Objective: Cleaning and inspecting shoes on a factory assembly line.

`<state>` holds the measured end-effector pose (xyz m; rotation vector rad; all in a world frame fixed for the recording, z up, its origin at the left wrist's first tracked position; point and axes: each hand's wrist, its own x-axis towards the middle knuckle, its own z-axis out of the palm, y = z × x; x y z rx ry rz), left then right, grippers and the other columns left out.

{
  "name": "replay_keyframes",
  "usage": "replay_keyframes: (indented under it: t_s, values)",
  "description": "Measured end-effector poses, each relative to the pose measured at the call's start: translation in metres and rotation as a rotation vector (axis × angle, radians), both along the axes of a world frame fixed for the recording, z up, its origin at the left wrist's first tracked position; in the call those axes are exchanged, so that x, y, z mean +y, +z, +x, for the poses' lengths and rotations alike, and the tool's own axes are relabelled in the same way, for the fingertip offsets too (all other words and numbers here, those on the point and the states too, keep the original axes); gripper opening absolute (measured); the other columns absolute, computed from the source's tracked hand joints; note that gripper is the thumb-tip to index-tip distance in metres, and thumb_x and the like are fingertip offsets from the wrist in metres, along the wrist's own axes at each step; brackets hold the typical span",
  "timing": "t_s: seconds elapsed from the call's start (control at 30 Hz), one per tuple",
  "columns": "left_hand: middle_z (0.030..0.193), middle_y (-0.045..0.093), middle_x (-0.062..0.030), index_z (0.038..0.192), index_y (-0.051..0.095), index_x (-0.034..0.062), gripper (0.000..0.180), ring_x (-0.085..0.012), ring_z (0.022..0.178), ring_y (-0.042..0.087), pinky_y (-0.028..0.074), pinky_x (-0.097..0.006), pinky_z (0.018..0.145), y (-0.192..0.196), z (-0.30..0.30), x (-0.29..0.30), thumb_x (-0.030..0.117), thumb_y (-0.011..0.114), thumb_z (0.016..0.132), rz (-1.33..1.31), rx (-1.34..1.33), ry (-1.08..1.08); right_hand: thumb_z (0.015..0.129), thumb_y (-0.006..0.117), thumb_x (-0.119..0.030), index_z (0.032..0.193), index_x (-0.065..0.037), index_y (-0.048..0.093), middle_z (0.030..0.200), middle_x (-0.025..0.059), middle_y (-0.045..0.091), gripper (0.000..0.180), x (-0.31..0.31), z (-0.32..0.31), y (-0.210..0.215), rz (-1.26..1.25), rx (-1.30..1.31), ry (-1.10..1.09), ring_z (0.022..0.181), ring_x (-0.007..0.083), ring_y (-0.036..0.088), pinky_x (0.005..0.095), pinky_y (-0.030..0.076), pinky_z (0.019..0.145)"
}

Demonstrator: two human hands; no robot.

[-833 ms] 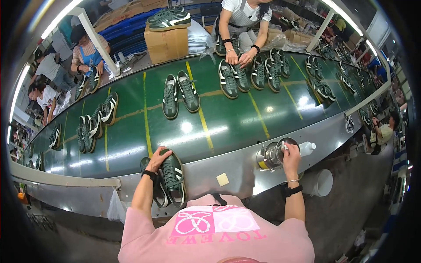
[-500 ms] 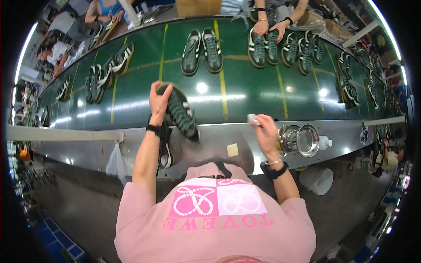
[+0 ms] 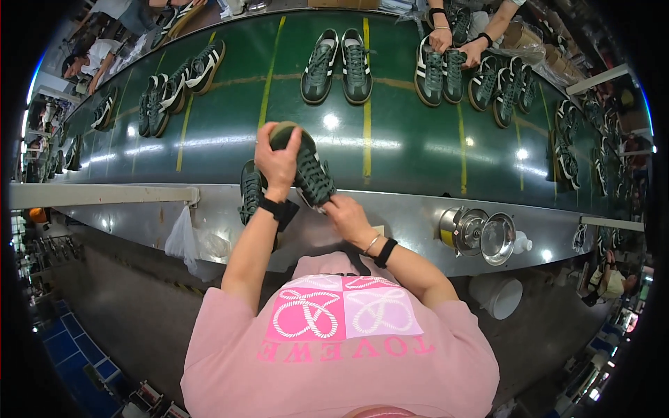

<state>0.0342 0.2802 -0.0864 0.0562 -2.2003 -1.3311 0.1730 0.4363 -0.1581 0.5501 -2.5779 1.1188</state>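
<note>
A dark green lace-up sneaker (image 3: pixel 313 174) with white stripes and a gum sole is held tilted over the belt's near edge. My left hand (image 3: pixel 277 159) is closed around its upper end. At its lower end, the closed fingers of my right hand (image 3: pixel 348 219) press against the shoe; whatever they pinch is hidden. Another green sneaker (image 3: pixel 251 191) sits on the metal ledge beside my left wrist, partly covered by my forearm. Farther off, a pair of matching sneakers (image 3: pixel 319 70) stands on the green belt.
The green conveyor belt (image 3: pixel 404 157) carries several more sneakers. A co-worker's hands (image 3: pixel 440 40) touch a pair at the far right. On the metal ledge (image 3: pixel 411 216) are metal bowls (image 3: pixel 498 239) and a white bottle (image 3: pixel 523 242); a plastic bag (image 3: pixel 182 237) hangs at left.
My right hand has moved left to the sneaker; the small white wad it held no longer shows. My left hand has shifted slightly right with the shoe. The second sneaker on the ledge is more visible.
</note>
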Motion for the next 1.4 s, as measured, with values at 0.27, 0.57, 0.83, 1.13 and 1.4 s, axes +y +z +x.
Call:
replay_keyframes:
  t_s: [0.27,0.57,0.83,1.13,1.4]
  values:
    - [0.086,0.063,-0.0118,0.109,0.061,0.0088,0.049,-0.0330,0.072,0.064,0.052,-0.039,0.064,0.006,0.056,0.051,0.020,0.088,0.069,-0.187,0.197,-0.197,0.073,0.061,-0.008,0.088,-0.005,0.070,0.086,0.0140,0.067,0.017,0.003,0.029,-0.077,0.347,-0.110,0.075,0.082,0.0330,0.066,0.0417,0.054,0.069]
    - [0.096,0.064,-0.0138,0.111,0.061,0.0038,0.045,-0.0304,0.085,0.063,0.051,-0.037,0.079,0.013,0.058,0.066,0.009,0.085,0.073,-0.114,0.160,-0.218,0.087,0.056,-0.007,0.121,-0.006,0.063,0.119,0.0188,0.065,0.034,0.000,0.014,-0.063,-0.429,-0.501,-0.058,0.112,0.0362,0.061,0.0428,0.049,0.097]
    - [0.102,0.063,-0.0112,0.111,0.061,0.0030,0.041,-0.0288,0.092,0.062,0.049,-0.037,0.085,0.006,0.057,0.063,0.011,0.083,0.077,-0.026,0.077,-0.113,0.075,0.060,-0.007,0.085,-0.003,0.070,0.088,0.0230,0.068,0.015,0.027,0.035,-0.043,0.439,-0.448,0.170,0.076,0.0378,0.068,0.0466,0.055,0.063]
    - [0.105,0.065,-0.0130,0.113,0.061,-0.0002,0.040,-0.0280,0.094,0.063,0.050,-0.037,0.088,0.004,0.056,0.076,0.008,0.081,0.080,-0.069,0.130,-0.124,0.076,0.059,-0.008,0.099,-0.001,0.066,0.098,0.0204,0.068,0.024,0.023,0.026,-0.056,0.484,-0.410,0.206,0.083,0.0356,0.069,0.0435,0.056,0.065]
    - [0.101,0.064,-0.0106,0.111,0.062,0.0030,0.039,-0.0264,0.092,0.063,0.050,-0.037,0.086,0.014,0.059,0.099,0.009,0.082,0.078,-0.074,0.106,-0.169,0.076,0.059,-0.009,0.092,-0.001,0.070,0.094,0.0202,0.068,0.020,0.013,0.020,-0.092,0.290,0.062,-0.020,0.075,0.0346,0.069,0.0440,0.056,0.065]
